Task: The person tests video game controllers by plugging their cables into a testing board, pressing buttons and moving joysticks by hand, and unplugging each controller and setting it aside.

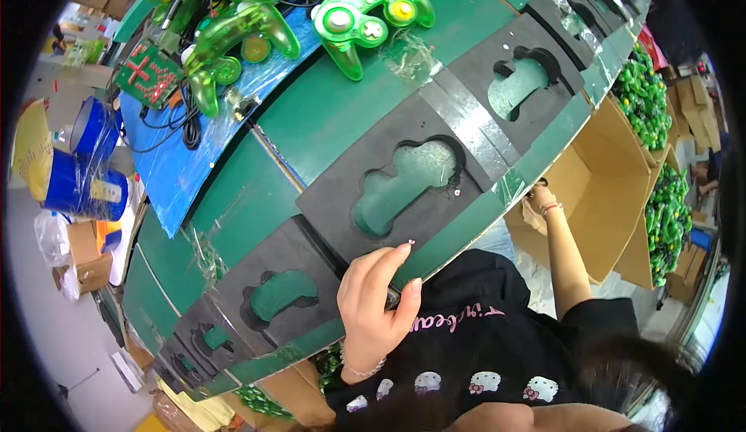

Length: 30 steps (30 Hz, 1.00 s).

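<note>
My left hand (377, 300) rests on the near edge of a black foam mat (326, 199) on a green conveyor belt (326, 113). Its fingers are loosely bent and the thumb stands apart. The index fingertip is next to a tiny pale screw (411, 242). The mat has a controller-shaped cut-out (404, 187) just beyond the hand. My right hand (540, 199) reaches down past the belt's edge into an open cardboard box (614, 191). Its fingers are curled, and I cannot tell whether they grip anything.
More foam mats with cut-outs (517, 86) run along the belt. Translucent green game controllers (369, 12) and a circuit board (148, 71) lie on a blue sheet (179, 168) at the far side. Boxes of green parts (645, 98) stand to the right, and blue tape rolls (85, 160) to the left.
</note>
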Available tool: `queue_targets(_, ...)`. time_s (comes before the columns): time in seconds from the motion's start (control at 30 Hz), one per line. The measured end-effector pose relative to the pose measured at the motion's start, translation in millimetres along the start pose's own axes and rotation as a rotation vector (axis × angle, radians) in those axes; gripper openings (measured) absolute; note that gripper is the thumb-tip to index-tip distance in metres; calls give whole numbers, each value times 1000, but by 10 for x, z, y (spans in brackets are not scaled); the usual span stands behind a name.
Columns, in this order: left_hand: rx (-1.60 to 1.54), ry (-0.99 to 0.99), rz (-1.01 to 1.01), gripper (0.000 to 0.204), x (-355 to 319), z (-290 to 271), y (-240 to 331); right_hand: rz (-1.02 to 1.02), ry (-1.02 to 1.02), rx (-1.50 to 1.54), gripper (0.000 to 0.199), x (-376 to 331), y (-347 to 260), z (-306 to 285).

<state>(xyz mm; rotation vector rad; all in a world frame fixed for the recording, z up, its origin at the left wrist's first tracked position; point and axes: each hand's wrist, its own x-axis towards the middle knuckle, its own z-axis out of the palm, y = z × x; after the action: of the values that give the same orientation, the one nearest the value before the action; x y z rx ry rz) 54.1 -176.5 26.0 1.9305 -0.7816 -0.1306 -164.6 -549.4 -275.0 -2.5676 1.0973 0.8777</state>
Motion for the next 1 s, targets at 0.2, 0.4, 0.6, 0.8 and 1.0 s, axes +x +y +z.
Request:
queue_targets(0.2, -243, 39, 45, 21, -55, -81, -80, -492, -329, -429, 26, -1044, -1135, -1341)
queue_targets(0.4, -419, 139, 45, 15, -165, -139, -71, -1591, -534, 410, 23, -1793, -1913, -3122)
queue_targets(0.6, -376, 402, 76, 13, -454, -316, -7, -1078, 1047, -38, 79, -810, -2889, -3887)
queue_targets(0.8, -414, 584, -29, 16, -684, -481, -61, -1039, 880, 126, 77, -421, -3165, -3745)
queue_targets(1.0, -257, 408, 22, 28, -592, -485, -110, -1131, 470, 647, 71, -1366, -2972, -3618)
